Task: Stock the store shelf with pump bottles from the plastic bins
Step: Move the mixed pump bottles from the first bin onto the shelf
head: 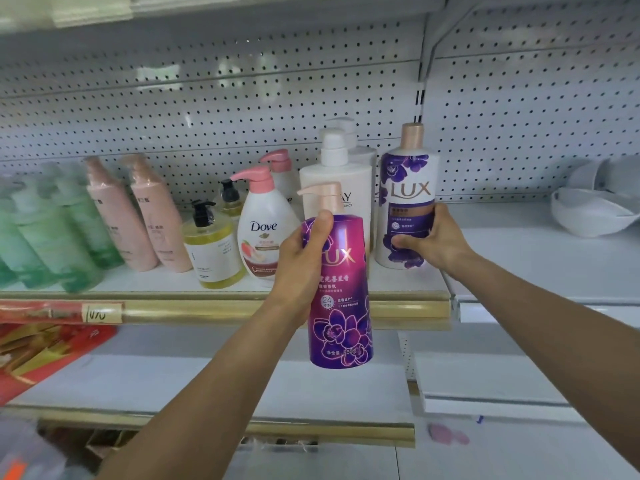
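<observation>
My left hand (300,261) grips a purple Lux pump bottle (341,306) by its upper body, holding it upright in the air in front of the shelf edge (221,311). My right hand (429,242) is wrapped round a white-and-purple Lux bottle (407,188) that stands on the shelf at the right end of the row. Behind the two stand white Olay pump bottles (337,181). A Dove pump bottle (261,230) with a pink pump sits just left of my left hand.
Further left on the shelf are yellow soap bottles (211,251), pink bottles (138,216) and green bottles (45,230). A white bowl-like object (588,209) lies on the right-hand shelf. Lower shelf (207,382) holds red packaging (38,351) at left. Pegboard backs everything.
</observation>
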`<state>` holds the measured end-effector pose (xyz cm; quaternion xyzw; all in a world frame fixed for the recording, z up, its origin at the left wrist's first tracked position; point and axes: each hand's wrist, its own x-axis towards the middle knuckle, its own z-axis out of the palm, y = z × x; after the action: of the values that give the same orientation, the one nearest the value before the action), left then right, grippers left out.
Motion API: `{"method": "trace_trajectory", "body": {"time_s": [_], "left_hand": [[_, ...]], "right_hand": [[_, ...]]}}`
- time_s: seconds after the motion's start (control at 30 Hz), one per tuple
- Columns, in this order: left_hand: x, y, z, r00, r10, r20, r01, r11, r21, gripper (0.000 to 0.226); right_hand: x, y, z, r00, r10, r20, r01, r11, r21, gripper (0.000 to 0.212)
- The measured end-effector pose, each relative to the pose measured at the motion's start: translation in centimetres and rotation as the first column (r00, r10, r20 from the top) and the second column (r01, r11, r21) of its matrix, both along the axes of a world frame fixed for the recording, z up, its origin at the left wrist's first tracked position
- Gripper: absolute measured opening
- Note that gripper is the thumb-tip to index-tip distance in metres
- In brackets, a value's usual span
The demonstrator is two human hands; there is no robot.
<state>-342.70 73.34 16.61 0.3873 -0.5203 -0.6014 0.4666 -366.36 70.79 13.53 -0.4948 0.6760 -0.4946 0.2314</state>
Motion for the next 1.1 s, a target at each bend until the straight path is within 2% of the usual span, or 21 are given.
{"method": "trace_trajectory", "body": {"time_s": [0.13,0.33,0.37,0.43,0.5,0.57,0.63,0.7,0.77,0.83,0.9,0.97,1.1], "left_hand": [[-0.7,-0.2,-0.2,1.000,0.017,0.014,-0.017,1.000,-0.007,0.051],[-1.7,0.0,-0.1,1.000,0.019,0.006,-0.019,1.000,-0.012,0.054],[-1.9,0.1,0.0,1.000,0.018,0.003,-0.018,1.000,-0.013,0.053],[-2.1,0.3,0.1,1.000,0.010,-0.001,-0.010,1.000,-0.023,0.053],[-2.4,0.5,0.5,1.000,-0.010,-0.010,0.010,0.999,-0.044,0.052],[-3.0,0.7,1.3,0.999,-0.032,-0.020,0.030,0.996,-0.080,0.051],[-3.8,0.8,2.2,0.999,-0.036,-0.029,0.032,0.992,-0.126,0.048],[-4.9,0.9,3.2,0.999,-0.028,-0.032,0.021,0.982,-0.189,0.046],[-6.0,0.9,4.3,0.999,-0.021,-0.046,0.009,0.968,-0.251,0.042],[-6.9,0.7,5.0,0.998,-0.029,-0.052,0.012,0.953,-0.304,0.035],[-7.5,0.5,5.4,0.999,-0.038,-0.032,0.024,0.940,-0.340,0.030],[-7.9,0.1,5.4,0.999,-0.048,-0.011,0.041,0.932,-0.360,0.029],[-8.5,-0.7,5.6,0.998,-0.049,0.029,0.056,0.923,-0.382,0.035]], "right_hand": [[-1.0,-2.0,0.0,0.998,-0.030,-0.052,0.030,1.000,0.004,0.078],[-1.2,-3.0,0.2,0.999,-0.021,-0.041,0.023,0.998,0.058,0.079],[-1.3,-3.0,0.3,0.999,-0.015,-0.036,0.018,0.997,0.079,0.083],[-1.3,-2.5,0.3,0.991,-0.051,-0.123,0.066,0.990,0.122,0.101],[-0.8,-0.5,0.8,0.981,-0.114,-0.157,0.126,0.990,0.065,0.109],[0.2,2.6,1.7,0.994,-0.110,-0.024,0.106,0.986,-0.132,0.087],[0.8,5.6,2.8,0.994,0.079,0.074,-0.060,0.970,-0.234,0.061],[1.3,7.6,3.4,0.944,0.328,0.047,-0.316,0.934,-0.168,0.057],[1.7,8.2,3.3,0.906,0.423,-0.014,-0.423,0.904,-0.057,0.067],[2.1,8.2,3.2,0.916,0.400,-0.027,-0.401,0.914,-0.067,0.073],[2.1,7.9,3.2,0.938,0.345,-0.016,-0.344,0.930,-0.128,0.064],[1.6,7.6,3.3,0.948,0.316,-0.031,-0.317,0.935,-0.155,0.058],[0.8,6.6,3.1,0.966,0.253,-0.049,-0.257,0.953,-0.163,0.059]]}}
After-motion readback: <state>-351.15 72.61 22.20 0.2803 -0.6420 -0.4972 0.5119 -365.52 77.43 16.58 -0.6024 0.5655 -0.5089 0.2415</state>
